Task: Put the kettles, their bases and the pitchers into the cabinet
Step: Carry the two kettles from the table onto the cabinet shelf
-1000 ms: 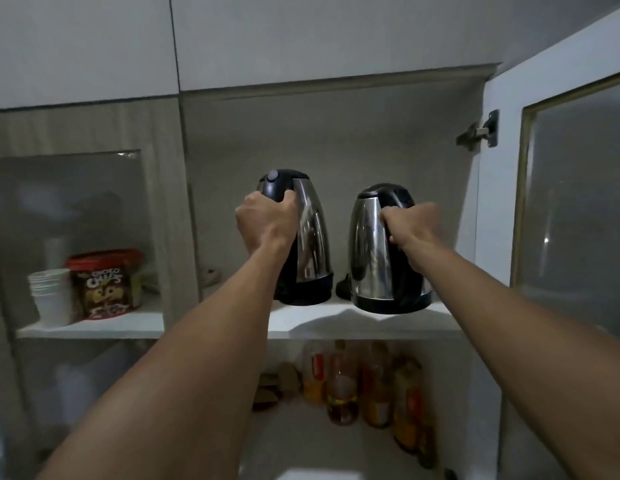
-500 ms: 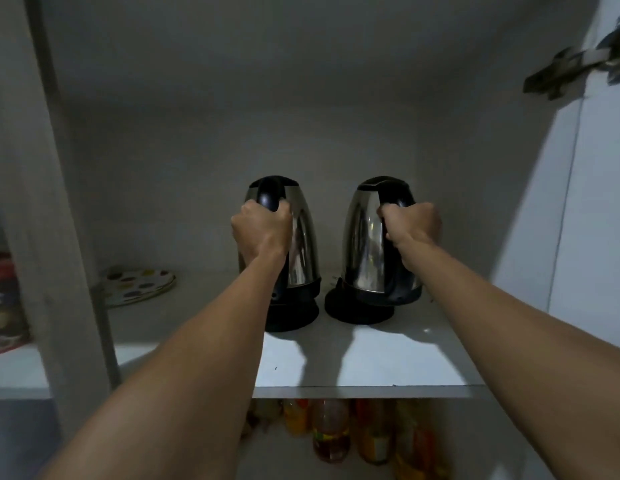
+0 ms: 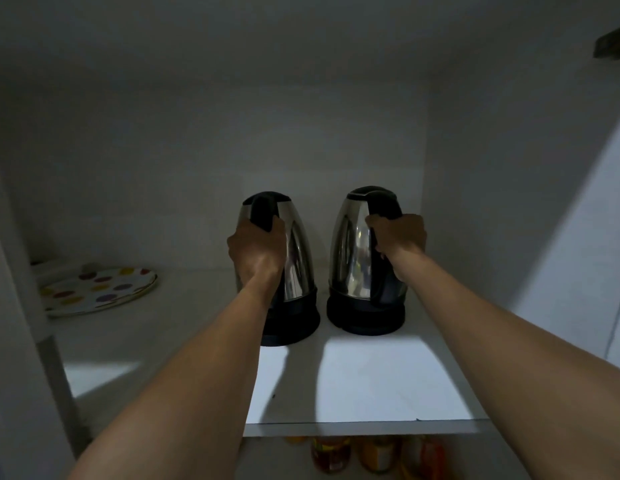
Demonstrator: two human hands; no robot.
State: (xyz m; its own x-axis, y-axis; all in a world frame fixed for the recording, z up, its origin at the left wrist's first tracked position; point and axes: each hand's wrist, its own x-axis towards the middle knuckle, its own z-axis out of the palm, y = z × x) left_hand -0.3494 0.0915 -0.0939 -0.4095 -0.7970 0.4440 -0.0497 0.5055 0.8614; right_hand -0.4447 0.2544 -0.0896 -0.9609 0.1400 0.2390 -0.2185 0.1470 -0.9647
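Since a moment ago both kettles have gone deeper onto the shelf and now sit down on their black bases, where before the right one still hung tilted above its base. My left hand [image 3: 256, 252] is wrapped tight around the black handle of the left kettle [image 3: 296, 258], and my right hand [image 3: 398, 237] is clenched on the handle of the right kettle [image 3: 350, 251]. Both kettles stand upright, side by side with a narrow gap between them, steel bodies shining dimly. Each rests on its own round base, the left base [image 3: 294, 323] and the right base [image 3: 365, 317] just beside each other without touching, as far as I can tell. They stand toward the back of the white cabinet shelf [image 3: 370, 386], whose front part catches a patch of light. Well off to the left on the same shelf lies a spotted plate [image 3: 100, 289], flat, partly behind the cabinet's upright post [image 3: 41, 323]. Below the shelf edge I can make out the tops of some bottles [image 3: 364, 453], blurred and dim. At the upper right corner a dark door hinge [image 3: 611, 45] shows.
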